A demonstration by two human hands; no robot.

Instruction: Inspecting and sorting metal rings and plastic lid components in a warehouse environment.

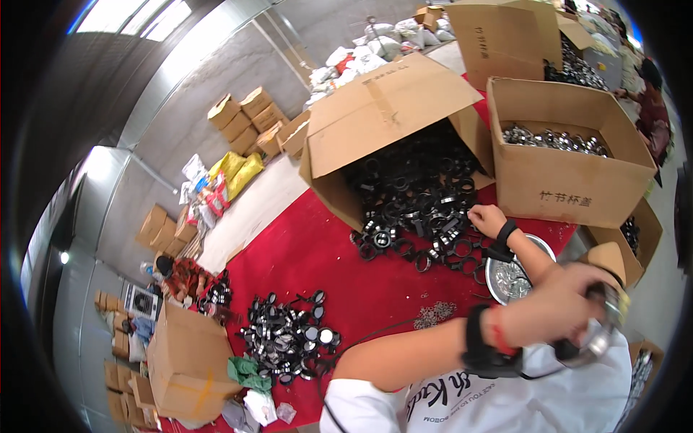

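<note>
My left hand (556,307) is across my body at the right, blurred by motion and closed on a round part (600,328) of shiny metal and black. My right hand (489,219) reaches forward to the right edge of a pile of black ring-shaped parts (426,224). Its fingers are curled together; what they hold, if anything, is hidden. The pile spills from a cardboard box (393,97) lying on its side. Below my right forearm stands a round metal bowl (493,281) of small shiny pieces, partly covered by my arms.
A red cloth (303,245) covers the table. On it lie assembled black-and-metal parts (285,339) and small metal pieces (435,314). An open box (577,180) of shiny metal parts stands at the right. Another person (186,280) sits at the left, beside a large carton (189,361).
</note>
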